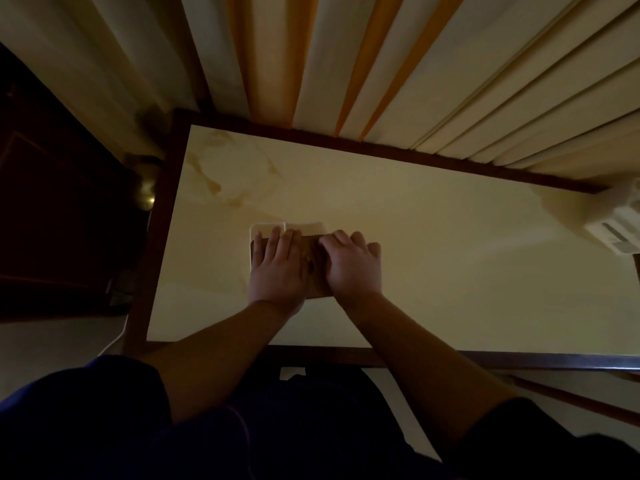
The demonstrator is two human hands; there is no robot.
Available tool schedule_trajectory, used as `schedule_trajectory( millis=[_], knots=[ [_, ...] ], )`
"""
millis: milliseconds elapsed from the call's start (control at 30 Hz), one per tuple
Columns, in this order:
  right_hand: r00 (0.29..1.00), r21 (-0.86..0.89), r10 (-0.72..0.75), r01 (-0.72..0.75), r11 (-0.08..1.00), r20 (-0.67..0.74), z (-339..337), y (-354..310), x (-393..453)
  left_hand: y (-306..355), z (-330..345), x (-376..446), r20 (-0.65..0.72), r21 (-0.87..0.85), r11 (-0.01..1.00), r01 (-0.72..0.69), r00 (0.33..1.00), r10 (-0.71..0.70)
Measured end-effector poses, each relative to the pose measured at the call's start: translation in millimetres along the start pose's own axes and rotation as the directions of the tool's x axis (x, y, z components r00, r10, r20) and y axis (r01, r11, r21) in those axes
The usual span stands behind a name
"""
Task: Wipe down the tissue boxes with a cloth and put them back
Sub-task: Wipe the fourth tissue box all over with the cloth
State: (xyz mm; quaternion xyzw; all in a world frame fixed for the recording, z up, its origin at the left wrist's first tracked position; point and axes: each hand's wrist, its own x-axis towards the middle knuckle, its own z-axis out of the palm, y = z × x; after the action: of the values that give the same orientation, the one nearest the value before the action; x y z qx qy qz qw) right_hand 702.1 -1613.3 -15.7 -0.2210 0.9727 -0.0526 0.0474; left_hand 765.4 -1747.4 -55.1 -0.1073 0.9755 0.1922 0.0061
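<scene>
Box (313, 237) count: one is showing under the hands, and a second pale box (614, 230) is sitting at the table's right edge, partly cut off by the frame. One table (450, 254) is filling the middle of the view, cream-topped with a dark wooden rim and some brownish veining toward its far left corner. Two bare hands are reaching over it, both from dark sleeves.

Lying near the table's centre, the middle box is looking low and flat, with a brown wood-toned top and a pale, rounded-cornered body peeking out along its far and left sides. Most of it is being hidden by the hands. No cloth is making itself out clearly in this dim light.

Left hand (278, 268) is resting flat on the box's left half, its fingers lying straight and close together, pointing away. Right hand (351, 265) is pressing on the right half with its knuckles bent and fingers curled downward; whether it is gripping anything beneath cannot be told. The two hands are sitting just beside each other.

Pleated curtains (346, 64) are hanging behind the table.
</scene>
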Motion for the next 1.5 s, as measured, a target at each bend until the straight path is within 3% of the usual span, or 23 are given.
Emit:
schedule_trajectory(
  millis=[167, 267, 500, 800, 1067, 1267, 1500],
  knots=[
    [0.999, -0.021, -0.041, 0.041, 0.999, 0.013, 0, 11, -48, -1, 2, 2, 0.027, 0.012, 1.0, 0.014, 1.0, -0.015],
    [0.994, -0.024, -0.033, 0.036, 0.999, 0.102, -6, 11, -69, 2, 2, 1, 0.031, 0.0, 1.0, 0.029, 0.999, -0.029],
    [0.972, -0.042, 0.047, -0.038, 0.998, 0.229, -26, -3, -38, 2, -1, 3, 0.028, 0.006, 1.0, 0.023, 0.999, -0.023],
    [0.987, -0.038, 0.078, -0.073, 0.997, 0.142, -24, -14, 28, -2, 3, 4, -0.066, 0.008, 0.999, -0.04, 0.997, 0.04],
    [0.994, -0.026, 0.042, -0.039, 0.999, 0.106, -20, -9, -20, 0, 5, 2, -0.05, -0.016, 1.0, 0.02, 0.999, -0.021],
    [0.983, -0.042, 0.035, -0.027, 0.999, 0.179, -16, 0, -66, 4, 5, 2, -0.031, 0.011, 1.0, 0.02, 0.999, -0.02],
    [0.945, -0.052, 0.109, -0.097, 0.994, 0.307, -40, -19, -28, 0, 8, 3, -0.013, 0.003, 1.0, 0.011, 1.0, -0.011]
  ],
)
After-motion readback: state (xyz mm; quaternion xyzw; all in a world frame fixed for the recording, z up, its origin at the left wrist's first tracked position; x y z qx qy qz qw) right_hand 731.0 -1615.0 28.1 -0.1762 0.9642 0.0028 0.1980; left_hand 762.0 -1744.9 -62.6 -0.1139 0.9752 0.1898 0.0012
